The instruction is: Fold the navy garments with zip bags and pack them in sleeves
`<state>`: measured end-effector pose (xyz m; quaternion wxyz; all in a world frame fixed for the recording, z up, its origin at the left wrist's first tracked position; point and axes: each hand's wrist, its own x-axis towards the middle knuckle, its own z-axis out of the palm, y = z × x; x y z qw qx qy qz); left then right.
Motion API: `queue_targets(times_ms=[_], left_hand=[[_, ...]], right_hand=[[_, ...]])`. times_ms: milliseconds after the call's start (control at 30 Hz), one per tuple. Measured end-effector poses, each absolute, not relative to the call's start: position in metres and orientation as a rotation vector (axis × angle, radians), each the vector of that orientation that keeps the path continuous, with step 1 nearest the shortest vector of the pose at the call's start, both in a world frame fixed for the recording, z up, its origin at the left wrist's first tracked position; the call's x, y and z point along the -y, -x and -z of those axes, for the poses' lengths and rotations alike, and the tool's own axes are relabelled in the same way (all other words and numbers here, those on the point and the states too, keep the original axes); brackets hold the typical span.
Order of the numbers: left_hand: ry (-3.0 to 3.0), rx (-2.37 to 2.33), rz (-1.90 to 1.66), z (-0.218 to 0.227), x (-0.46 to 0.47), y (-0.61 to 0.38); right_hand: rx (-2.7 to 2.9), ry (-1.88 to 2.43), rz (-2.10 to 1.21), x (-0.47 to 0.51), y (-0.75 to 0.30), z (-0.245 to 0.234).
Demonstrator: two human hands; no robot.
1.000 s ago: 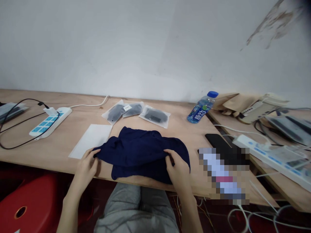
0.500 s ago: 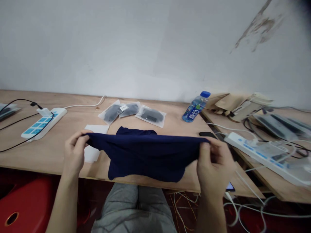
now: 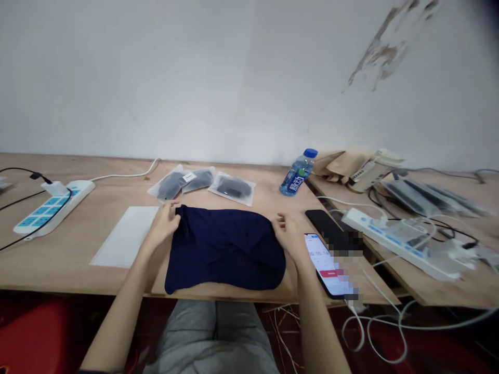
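Light-brown wooden table (image 3: 58,272): at front centre, dark-blue fabric cloth (image 3: 226,252), left hand (image 3: 166,223) at its rear left corner, right hand (image 3: 287,232) at its right end. Left of cloth: white rectangular sheet (image 3: 117,236). Farther left: long white plastic power strip with blue sockets (image 3: 50,210). Behind cloth, in a row: three translucent plastic pouches (image 3: 198,179). Right of pouches: clear plastic bottle with blue cap (image 3: 297,174). Right of right hand: flat rectangular black-edged phone (image 3: 320,254); behind it, black oblong slab (image 3: 327,226).

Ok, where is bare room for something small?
Bare tabletop lies between the left power strip and the white sheet, and between the bottle and the packets left of it. Crowded: right of the right hand, phone and second power strip.
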<state>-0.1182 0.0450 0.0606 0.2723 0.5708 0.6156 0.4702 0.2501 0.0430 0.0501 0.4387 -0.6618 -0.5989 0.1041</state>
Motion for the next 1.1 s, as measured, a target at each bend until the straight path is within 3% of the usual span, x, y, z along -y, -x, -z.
queue_targets(times_ms=[233, 367, 700, 1100], left_hand=[[-2.368, -1.621, -0.866, -0.033, -0.046, 0.122], [-2.383, -1.669, -0.826, -0.027, -0.064, 0.122], [-2.307, -1.623, -0.808, -0.053, -0.067, 0.124], [-2.18, -1.662, -0.864, -0.05, 0.008, 0.127]], right_hand=[[1.977, 1.391, -0.201, 0.028, -0.203, -0.056], [2.162, 1.297, -0.255, 0.048, -0.158, -0.053], [2.246, 1.395, -0.027, 0.038, -0.098, -0.037], [1.798, 1.062, -0.738, 0.048, -0.158, -0.065]])
